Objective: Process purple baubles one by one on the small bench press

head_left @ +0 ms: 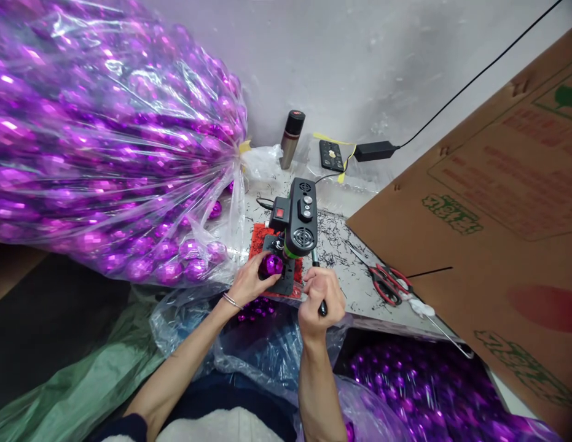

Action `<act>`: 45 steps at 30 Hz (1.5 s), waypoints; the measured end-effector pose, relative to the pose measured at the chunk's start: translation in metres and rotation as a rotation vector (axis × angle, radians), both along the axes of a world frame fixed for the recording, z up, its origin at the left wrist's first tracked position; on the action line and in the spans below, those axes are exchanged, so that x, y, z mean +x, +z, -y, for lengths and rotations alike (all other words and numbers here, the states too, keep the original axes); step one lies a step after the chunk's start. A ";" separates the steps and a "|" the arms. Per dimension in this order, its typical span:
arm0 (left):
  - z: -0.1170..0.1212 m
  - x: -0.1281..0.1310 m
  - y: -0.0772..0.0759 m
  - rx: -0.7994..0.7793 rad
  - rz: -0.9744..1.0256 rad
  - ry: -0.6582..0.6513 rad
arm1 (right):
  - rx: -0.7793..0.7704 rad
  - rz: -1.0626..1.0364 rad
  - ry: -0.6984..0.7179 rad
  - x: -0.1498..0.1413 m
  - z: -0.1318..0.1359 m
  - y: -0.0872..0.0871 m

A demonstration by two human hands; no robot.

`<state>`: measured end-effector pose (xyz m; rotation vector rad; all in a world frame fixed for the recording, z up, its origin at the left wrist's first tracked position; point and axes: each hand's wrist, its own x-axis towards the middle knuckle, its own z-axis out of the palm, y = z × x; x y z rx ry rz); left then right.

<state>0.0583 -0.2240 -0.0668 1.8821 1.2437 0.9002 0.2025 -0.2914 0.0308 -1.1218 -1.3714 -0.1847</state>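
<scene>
Ball point(274, 264), shiny purple, gripped in left hand point(249, 280) at black machine point(304, 212), near front edge of bench point(352, 301). Right hand point(323, 294) fisted around lever point(323, 309). Scissors point(387, 285) beside carton point(488, 245), toward bench's right end.

Ok, from over here I count one purple ball point(273, 264) in my left grip point(249, 281), one lever point(323, 308) in my right grip point(323, 301). Beyond both: one black machine point(304, 212), one flask point(291, 144), one power adapter point(375, 151). Right of them, one cardboard box point(488, 215), lol.
</scene>
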 end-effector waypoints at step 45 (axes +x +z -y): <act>-0.017 0.018 -0.044 0.265 0.054 -0.109 | 0.140 -0.019 -0.072 -0.003 -0.010 -0.065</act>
